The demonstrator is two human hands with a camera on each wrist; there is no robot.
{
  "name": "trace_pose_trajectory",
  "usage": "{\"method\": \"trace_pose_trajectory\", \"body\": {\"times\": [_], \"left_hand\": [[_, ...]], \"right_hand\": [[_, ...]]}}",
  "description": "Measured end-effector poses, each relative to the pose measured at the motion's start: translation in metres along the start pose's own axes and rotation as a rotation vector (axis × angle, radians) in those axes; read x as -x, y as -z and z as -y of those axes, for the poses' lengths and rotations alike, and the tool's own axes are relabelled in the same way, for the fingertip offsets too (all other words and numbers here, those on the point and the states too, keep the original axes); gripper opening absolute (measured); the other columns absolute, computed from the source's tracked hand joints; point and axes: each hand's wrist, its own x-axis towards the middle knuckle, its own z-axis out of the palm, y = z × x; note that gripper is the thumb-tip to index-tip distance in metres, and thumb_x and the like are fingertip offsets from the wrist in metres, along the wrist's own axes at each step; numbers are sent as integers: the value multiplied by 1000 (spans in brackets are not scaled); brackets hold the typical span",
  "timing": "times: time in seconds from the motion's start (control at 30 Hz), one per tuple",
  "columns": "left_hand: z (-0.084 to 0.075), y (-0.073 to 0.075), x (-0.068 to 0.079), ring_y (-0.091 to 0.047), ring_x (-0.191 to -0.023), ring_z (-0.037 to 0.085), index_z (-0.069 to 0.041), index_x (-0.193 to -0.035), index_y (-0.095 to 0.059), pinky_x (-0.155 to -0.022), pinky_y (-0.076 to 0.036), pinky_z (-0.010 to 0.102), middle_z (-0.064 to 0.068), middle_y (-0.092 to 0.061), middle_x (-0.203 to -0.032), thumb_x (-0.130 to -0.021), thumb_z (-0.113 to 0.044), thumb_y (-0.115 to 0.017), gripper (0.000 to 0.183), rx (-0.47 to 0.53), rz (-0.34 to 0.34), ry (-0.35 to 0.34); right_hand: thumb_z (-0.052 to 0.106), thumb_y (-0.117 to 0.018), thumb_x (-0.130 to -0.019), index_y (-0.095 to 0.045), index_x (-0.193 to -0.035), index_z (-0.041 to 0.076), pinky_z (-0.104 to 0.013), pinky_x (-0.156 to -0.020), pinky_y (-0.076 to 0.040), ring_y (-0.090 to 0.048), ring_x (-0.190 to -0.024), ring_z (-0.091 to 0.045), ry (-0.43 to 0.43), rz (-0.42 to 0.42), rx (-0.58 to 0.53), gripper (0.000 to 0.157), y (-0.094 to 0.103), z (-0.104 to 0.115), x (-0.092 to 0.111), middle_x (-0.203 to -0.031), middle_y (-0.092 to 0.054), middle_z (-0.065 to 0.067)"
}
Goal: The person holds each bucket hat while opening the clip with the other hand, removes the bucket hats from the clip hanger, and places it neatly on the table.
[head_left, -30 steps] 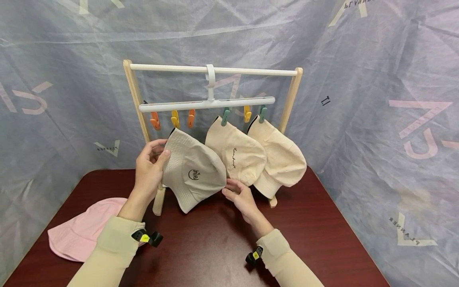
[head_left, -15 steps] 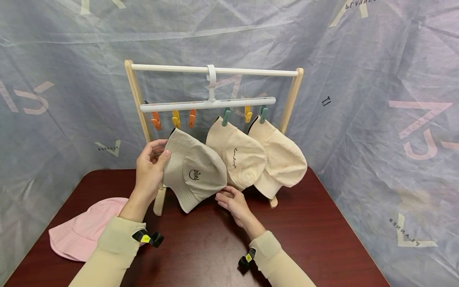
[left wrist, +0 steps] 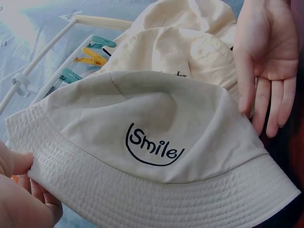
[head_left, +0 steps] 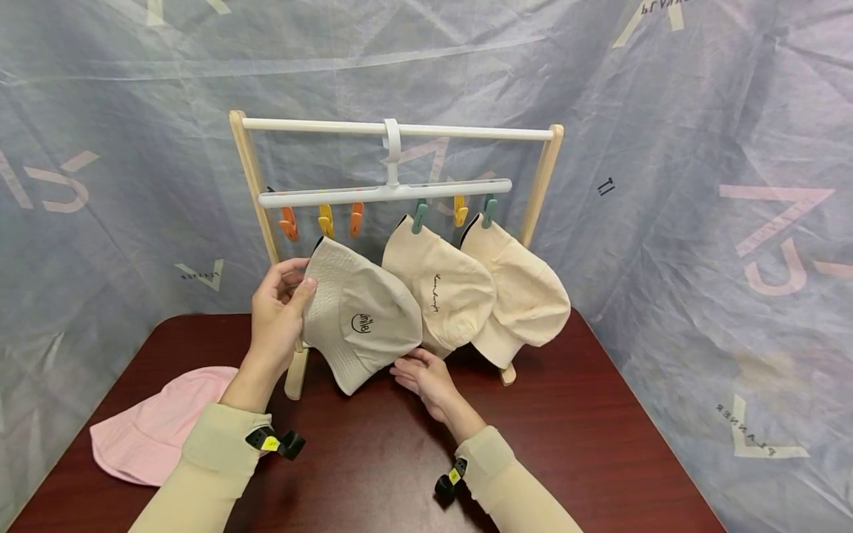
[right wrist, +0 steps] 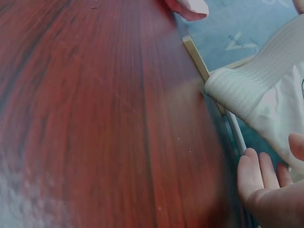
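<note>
My left hand (head_left: 276,307) pinches the brim of a light grey bucket hat (head_left: 363,318) between thumb and fingers. The hat is tilted on its side, and its "Smile" print faces the left wrist camera. Below the crown my right hand (head_left: 426,381) lies palm up with fingers extended, fingertips right at the hat's lower edge. In the right wrist view those fingers (right wrist: 268,175) are straight and spread a little under the fabric. Behind the grey hat, a cream hat with black script (head_left: 460,303) and a plain cream hat (head_left: 526,289) hang from green clothespins (head_left: 420,218).
A wooden rack (head_left: 549,170) carries a white hanger (head_left: 386,194). Orange clothespins (head_left: 356,220) and yellow clothespins (head_left: 326,220) dangle from it, left of the cream hats. A pink bucket hat (head_left: 160,429) lies on the dark red table (head_left: 373,459) at the left. Grey cloth hangs behind.
My right hand has slid left and slightly down along the underside of the grey hat, away from the script hat. The left hand and the grey hat stay almost still.
</note>
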Motion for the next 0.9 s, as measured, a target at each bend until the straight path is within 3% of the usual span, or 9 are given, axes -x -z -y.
{"method": "trace_pose_trajectory", "body": {"times": [0.43,0.9], "left_hand": [[1,0,0,-57,-93,15,-7,-133,-68,-78,-48,19,0,-63,-104,-103,-3,-68,30,11,-7,12],[2,9,2,-59,-96,16,-10,-136,-66,-79,-49,19,2,-62,-109,-104,-5,-67,32,2,-25,44]], "right_hand": [[3,-68,-102,-55,-133,-8,-46,-104,-57,-74,-99,-20,-27,11,-31,36,-7,-3,-1,-110,-73,-12],[3,-68,-101,-58,-121,-5,-47,-103,-57,-76,-97,-20,27,-35,-39,24,-5,-1,0,-101,-75,-7]]}}
